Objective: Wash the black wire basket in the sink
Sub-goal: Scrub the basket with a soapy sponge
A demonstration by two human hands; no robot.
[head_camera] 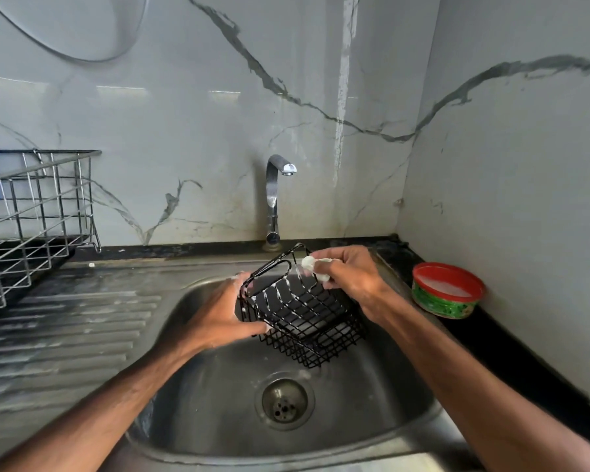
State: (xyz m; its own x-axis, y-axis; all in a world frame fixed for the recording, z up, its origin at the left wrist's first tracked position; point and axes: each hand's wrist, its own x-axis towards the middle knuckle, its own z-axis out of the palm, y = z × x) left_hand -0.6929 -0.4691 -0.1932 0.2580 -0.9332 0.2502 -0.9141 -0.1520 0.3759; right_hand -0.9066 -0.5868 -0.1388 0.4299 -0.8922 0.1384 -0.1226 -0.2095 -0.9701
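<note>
1 head-worn wide-angle view, facing forward and down, close above the sink [218,420] at lower centre, tap [273,199] upper centre

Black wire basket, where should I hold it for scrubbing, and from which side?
Take the basket by its left end wall, coming from the left, as the left hand does: open wires let fingers hook in, leaving the far rim for the right hand and soapy pad.
</note>
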